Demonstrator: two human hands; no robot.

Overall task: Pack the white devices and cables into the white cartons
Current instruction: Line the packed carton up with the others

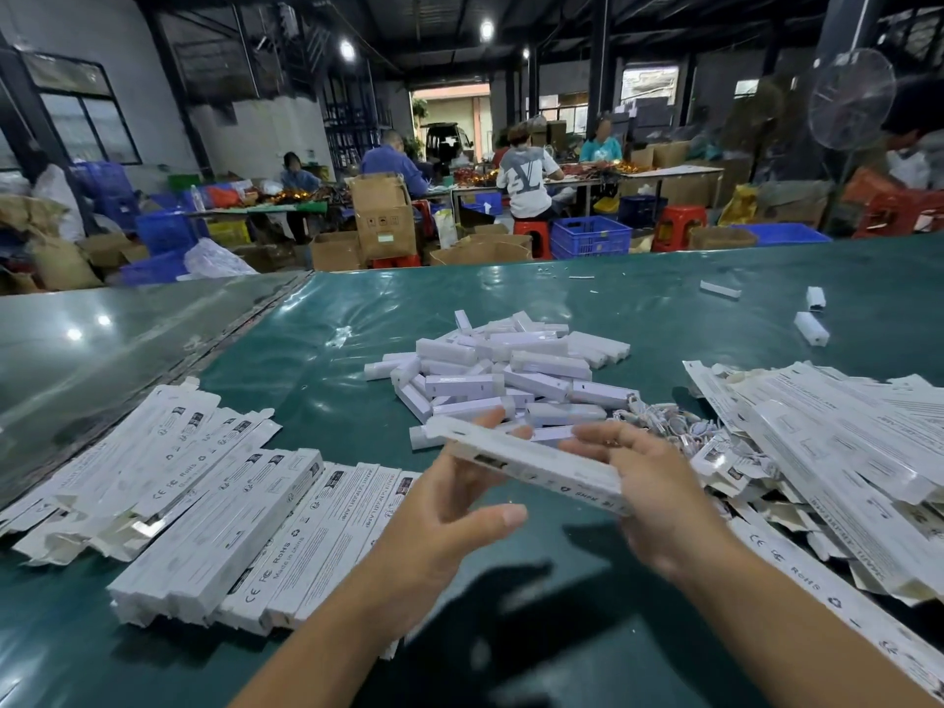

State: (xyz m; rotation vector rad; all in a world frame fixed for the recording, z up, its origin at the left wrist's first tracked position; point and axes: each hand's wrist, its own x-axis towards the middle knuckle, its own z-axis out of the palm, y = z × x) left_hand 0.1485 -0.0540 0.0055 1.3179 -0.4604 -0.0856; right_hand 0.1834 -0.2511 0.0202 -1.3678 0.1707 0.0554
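Closest to me, two bare forearms reach forward over a green table cover (pixel 511 631). Between the hands I see one long white carton (pixel 531 465), held above the table and tilted, its far end up to the left. My left hand (pixel 449 508) cups the carton's left part from beneath, fingers curled up behind it and thumb sticking out below. My right hand (pixel 659 498) grips the carton's right end, fingers spread over the top; this hand is motion-blurred, so I cannot tell the exact finger positions.

To the left lies a flat stack of closed white cartons (pixel 214 534), printed sides up, fanned across the table. To the right, a looser heap of flattened cartons (pixel 838 442) slopes toward the table edge. Just past the held carton, a tangle of white cables (pixel 664 419) sits against that heap.

Directly behind the hands, a pile of white devices (pixel 500 373) covers the table's middle. A few stray devices (pixel 811 328) lie well apart on the far right.

Beyond the table are cardboard boxes (pixel 384 217), blue crates (pixel 590 236), red stools (pixel 679 224), and seated workers (pixel 526 176) at long tables, backs mostly turned. A standing fan (pixel 852 97) is at far right.
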